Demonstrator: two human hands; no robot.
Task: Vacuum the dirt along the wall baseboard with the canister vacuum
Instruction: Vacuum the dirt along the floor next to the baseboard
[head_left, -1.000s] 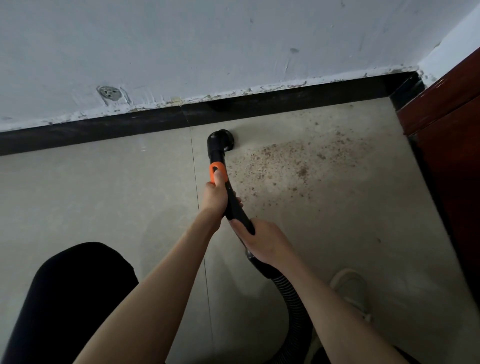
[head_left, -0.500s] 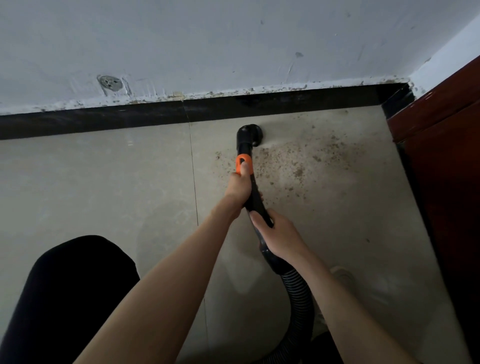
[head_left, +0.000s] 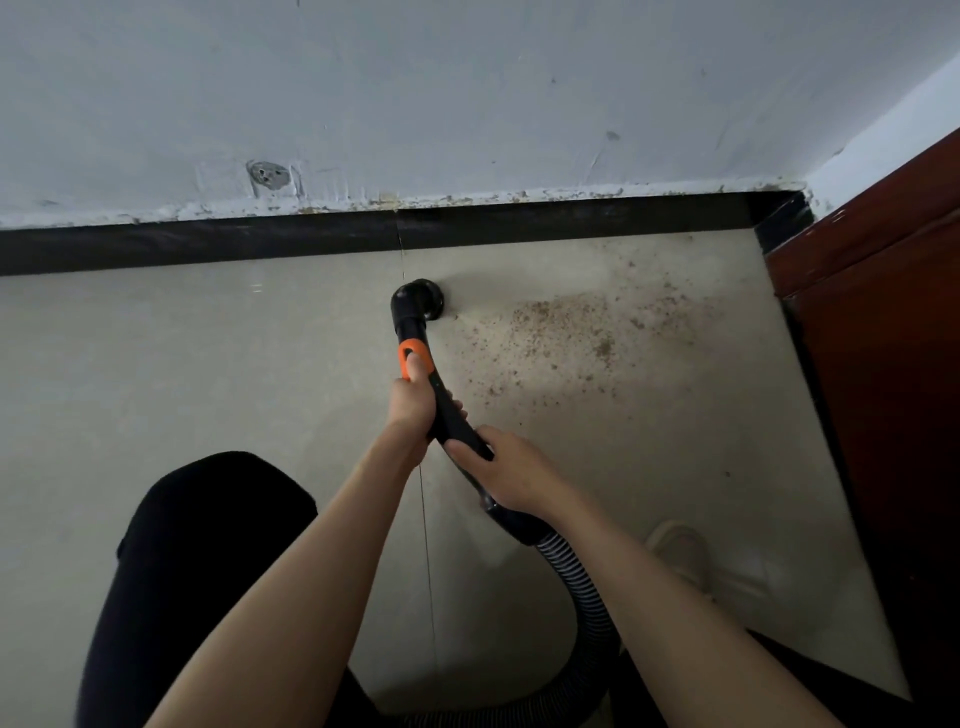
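A black vacuum nozzle (head_left: 420, 304) touches the beige tiled floor a short way in front of the black baseboard (head_left: 311, 236). My left hand (head_left: 413, 402) grips the black wand just below its orange switch (head_left: 414, 358), thumb on the orange part. My right hand (head_left: 506, 475) grips the wand lower down, where it joins the ribbed hose (head_left: 587, 597). Brown dirt (head_left: 561, 338) is scattered over the floor to the right of the nozzle, reaching toward the corner.
A dark red wooden cabinet (head_left: 883, 389) stands along the right side. The grey-white wall (head_left: 467, 104) has chipped paint above the baseboard. My knee in black cloth (head_left: 197, 561) is at the lower left, and a light shoe (head_left: 680, 551) is at the lower right.
The nozzle swept right into the dirt patch half a second ago and has now pulled back left, to the patch's left edge. Both hands kept their grip on the wand.
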